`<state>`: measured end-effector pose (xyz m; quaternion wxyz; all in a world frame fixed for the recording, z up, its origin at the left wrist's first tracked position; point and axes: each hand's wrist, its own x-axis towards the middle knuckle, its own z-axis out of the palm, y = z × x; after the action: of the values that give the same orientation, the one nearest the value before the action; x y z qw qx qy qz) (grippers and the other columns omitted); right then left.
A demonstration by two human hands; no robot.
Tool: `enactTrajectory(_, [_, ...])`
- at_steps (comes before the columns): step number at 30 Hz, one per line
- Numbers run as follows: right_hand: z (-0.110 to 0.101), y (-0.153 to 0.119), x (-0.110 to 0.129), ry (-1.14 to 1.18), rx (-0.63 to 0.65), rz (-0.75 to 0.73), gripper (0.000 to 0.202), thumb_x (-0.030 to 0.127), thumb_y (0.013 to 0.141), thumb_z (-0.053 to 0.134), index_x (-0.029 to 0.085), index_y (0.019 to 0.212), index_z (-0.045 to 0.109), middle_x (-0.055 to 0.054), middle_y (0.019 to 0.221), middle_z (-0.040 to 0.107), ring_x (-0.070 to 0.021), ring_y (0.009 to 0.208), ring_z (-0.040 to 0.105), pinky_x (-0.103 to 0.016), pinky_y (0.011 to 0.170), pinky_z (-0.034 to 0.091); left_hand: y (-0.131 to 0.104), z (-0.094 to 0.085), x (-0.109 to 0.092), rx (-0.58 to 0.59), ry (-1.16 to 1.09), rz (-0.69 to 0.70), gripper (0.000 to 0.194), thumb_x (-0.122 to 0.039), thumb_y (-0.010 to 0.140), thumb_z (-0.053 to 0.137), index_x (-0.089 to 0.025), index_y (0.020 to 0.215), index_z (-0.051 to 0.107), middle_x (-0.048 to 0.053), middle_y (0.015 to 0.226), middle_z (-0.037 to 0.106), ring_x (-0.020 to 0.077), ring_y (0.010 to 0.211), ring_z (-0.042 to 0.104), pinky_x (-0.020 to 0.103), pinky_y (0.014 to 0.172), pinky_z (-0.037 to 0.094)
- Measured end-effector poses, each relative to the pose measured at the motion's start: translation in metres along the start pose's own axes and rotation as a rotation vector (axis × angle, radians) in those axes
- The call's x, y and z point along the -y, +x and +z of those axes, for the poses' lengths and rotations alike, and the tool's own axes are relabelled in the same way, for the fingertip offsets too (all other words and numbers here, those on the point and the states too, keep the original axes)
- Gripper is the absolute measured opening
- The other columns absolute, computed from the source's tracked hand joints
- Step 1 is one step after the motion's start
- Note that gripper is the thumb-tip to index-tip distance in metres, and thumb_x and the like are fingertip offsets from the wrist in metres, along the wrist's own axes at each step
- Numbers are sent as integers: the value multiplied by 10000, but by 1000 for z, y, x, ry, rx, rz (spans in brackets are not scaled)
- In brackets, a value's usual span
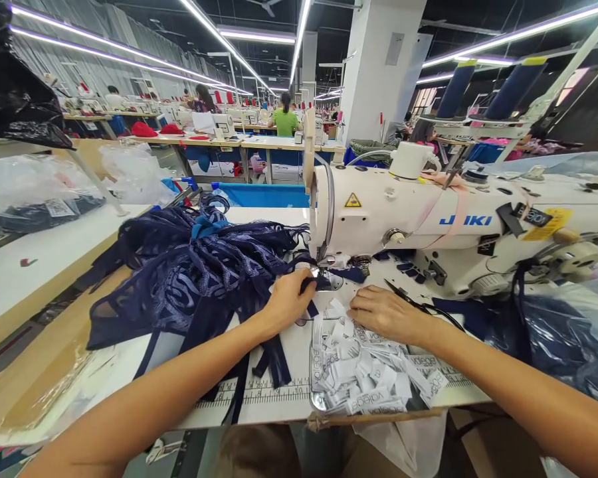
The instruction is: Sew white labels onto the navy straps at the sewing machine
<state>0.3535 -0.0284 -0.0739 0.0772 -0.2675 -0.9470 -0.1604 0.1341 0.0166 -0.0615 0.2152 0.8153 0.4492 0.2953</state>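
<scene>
Nearest to the person, many white labels (pixel 363 378) lie loose in a shallow tray (pixel 319 402) at the table edge. Some stick out at its right side, so a low sweep of the right forearm could push them off. The right hand (pixel 386 313) rests at the far side of the labels with fingers half bent; whether it pinches one, one cannot tell. Dark scissors (pixel 403 293) lie just beyond it, and a careless turn of the wrist might meet their point.

The left hand (pixel 292 299) is closed, pinching navy cloth (pixel 307 286) just beside the presser foot (pixel 321 271) of the sewing machine (pixel 363 209). Because the fingertips are so near the needle, a finger could be hurt if the machine runs. The heap of navy garments (pixel 179 279) on the left could also pull the cloth crooked by its weight.

The pinched cloth looks dark and plain. The heap shows a shiny, paler pattern, sheer mesh, dangling straps, and a brighter blue tie. Farther away, a person in green (pixel 286 119) sits among other machines.
</scene>
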Motion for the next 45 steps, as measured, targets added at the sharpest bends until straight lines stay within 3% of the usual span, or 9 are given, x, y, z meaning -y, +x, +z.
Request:
enactTrajectory(5, [6,1,-3,-28,-142,-37,298,37,859,335,155,706,562,-37,649,547,-136,611,436,-289,621,358,-2,2,18,5,-8,-89,178,-276,764,477,-162,632,515,-53,518,386,92,469,352,213,495,250])
enactTrajectory(9, [5,-6,-7,146,-315,224,222,96,847,359,177,748,540,-54,723,565,-150,673,489,-315,671,396,-6,-4,20,0,-186,-162,205,-311,722,501,-155,588,494,-52,531,404,85,488,361,204,495,267])
enactTrajectory(13, [-10,-10,0,556,-456,553,148,187,837,404,196,750,524,-53,766,561,-165,735,527,-320,678,420,-10,-5,14,31,-408,-229,244,-364,673,538,-154,562,483,-56,505,400,78,469,352,202,467,254])
enactTrajectory(17, [-28,8,22,1008,-362,748,189,309,813,480,189,698,571,-84,1015,576,-187,935,543,-330,805,415,-12,-6,4,99,-570,-288,264,-381,601,600,-147,542,492,-64,479,392,66,453,325,203,456,234])
enactTrajectory(20, [-29,34,34,1145,-333,787,213,356,763,527,181,663,596,-96,1133,545,-212,1058,500,-344,884,378,-14,-8,-2,139,-666,-296,285,-391,562,638,-132,545,520,-50,505,430,71,489,353,203,477,253])
enactTrajectory(28, [-3,67,30,1209,-388,938,192,359,648,519,176,594,549,16,551,517,-134,565,490,-282,590,414,-19,-14,-2,190,-778,-314,370,-480,581,635,-120,552,558,-43,512,430,68,499,338,213,489,237])
enactTrajectory(34, [-3,71,32,1129,-391,992,175,330,628,492,189,525,503,22,515,496,-130,536,465,-275,567,377,-19,-9,-2,150,-734,-344,280,-378,550,669,-120,590,570,-42,536,465,75,499,377,214,489,267])
enactTrajectory(40, [-13,71,35,1304,-343,1100,175,356,649,497,187,613,524,12,538,553,-149,569,518,-267,553,365,-19,-6,1,143,-745,-380,241,-343,563,643,-117,573,560,-41,509,447,65,471,363,209,467,259])
enactTrajectory(45, [-13,71,30,1391,-340,1008,203,372,605,579,173,596,541,44,553,490,-111,566,459,-256,586,350,-18,-9,3,144,-759,-383,230,-325,555,643,-110,573,565,-47,499,432,54,463,353,204,472,258])
